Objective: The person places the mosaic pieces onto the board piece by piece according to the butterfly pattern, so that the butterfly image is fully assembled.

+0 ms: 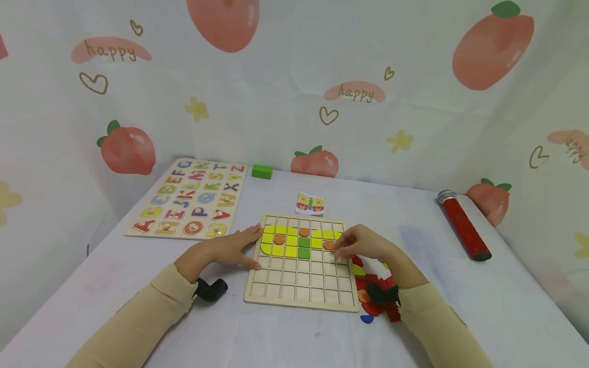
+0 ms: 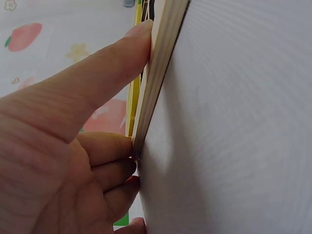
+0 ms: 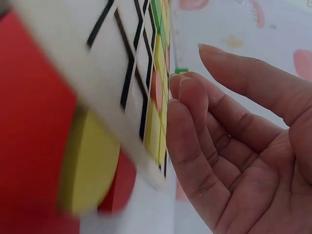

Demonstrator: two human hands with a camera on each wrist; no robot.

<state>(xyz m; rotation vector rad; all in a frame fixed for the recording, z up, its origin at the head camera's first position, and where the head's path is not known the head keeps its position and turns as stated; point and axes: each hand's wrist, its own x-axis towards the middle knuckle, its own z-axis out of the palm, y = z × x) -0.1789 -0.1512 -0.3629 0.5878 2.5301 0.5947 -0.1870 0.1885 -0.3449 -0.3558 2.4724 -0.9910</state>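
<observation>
A wooden grid board [image 1: 299,291] lies flat, with yellow, green and orange pieces set in its upper squares. My left hand [image 1: 230,248] rests against its left edge, fingers spread; in the left wrist view the thumb [image 2: 97,78] touches the board's rim. Over the board's right side is my right hand [image 1: 365,243], its fingertips by an orange disc [image 1: 329,245]. Seen from the right wrist, the thumb stands apart from the loosely bent fingers [image 3: 187,141], with nothing visible between them. Two green squares [image 1: 304,247] form a column mid-board, below another orange disc [image 1: 304,232].
A butterfly picture card [image 1: 310,203] lies behind the board. An alphabet puzzle board [image 1: 184,199] is at the left, near a green block [image 1: 262,171]. Loose red pieces [image 1: 372,281] are heaped under the right wrist, beside a blue piece [image 1: 367,319]. A red microphone [image 1: 465,225] lies far right.
</observation>
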